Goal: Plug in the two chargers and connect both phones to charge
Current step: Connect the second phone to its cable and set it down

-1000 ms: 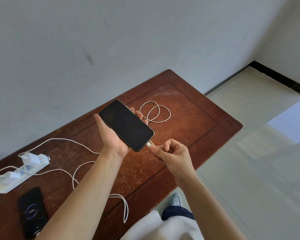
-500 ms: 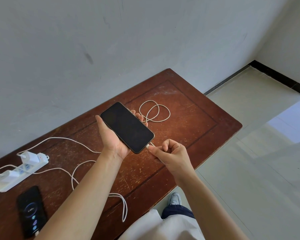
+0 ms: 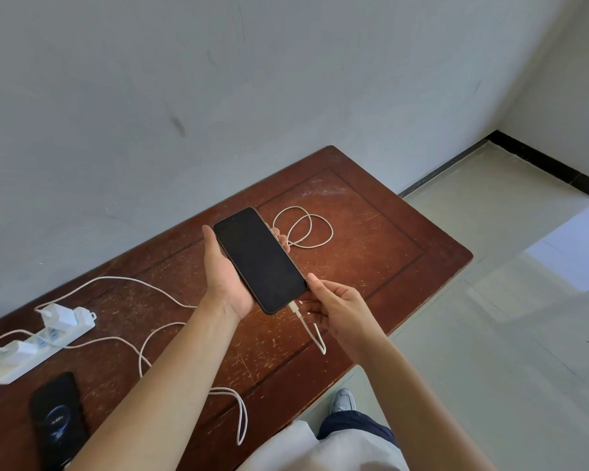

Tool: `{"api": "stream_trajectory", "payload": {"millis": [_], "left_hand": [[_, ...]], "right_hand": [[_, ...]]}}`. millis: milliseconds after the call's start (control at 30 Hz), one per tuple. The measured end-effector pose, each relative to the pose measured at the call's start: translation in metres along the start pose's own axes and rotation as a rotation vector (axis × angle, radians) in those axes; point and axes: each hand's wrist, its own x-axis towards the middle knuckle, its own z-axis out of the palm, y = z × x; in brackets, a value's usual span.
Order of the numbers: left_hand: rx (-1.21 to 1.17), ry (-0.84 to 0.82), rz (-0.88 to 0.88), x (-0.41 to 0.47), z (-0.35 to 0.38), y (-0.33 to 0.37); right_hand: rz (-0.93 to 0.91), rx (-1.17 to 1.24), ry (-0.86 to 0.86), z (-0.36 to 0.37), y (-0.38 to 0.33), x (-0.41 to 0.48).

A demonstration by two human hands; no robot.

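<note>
My right hand [image 3: 337,309] has let go of the cable plug [image 3: 293,306], fingers loose; it now looks seated in the phone [image 3: 259,260], gripped above the tabletop [image 3: 371,253] by my left hand [image 3: 223,273]. Screen's dark, so charging unconfirmed. Second phone [image 3: 57,419] is blurry, cable hidden.

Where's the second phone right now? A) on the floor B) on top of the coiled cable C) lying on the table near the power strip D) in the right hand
C: the second phone lies flat on the table, just in front of the power strip, while the left hand holds the other phone.
</note>
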Motion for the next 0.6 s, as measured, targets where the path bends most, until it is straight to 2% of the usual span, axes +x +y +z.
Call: {"api": "stream_trajectory", "payload": {"millis": [233, 500, 600], "left_hand": [[0.060, 0.001, -0.034, -0.003, 0.006, -0.002], [-0.121, 0.018, -0.115, -0.008, 0.006, -0.009], [-0.096, 0.008, -0.131, -0.011, 0.006, -0.009]], "right_hand": [[-0.051, 0.052, -0.062, -0.007, 0.008, -0.002], [-0.137, 0.005, 0.024, -0.011, 0.016, 0.002], [-0.134, 0.031, 0.034, -0.010, 0.019, 0.004]]}}
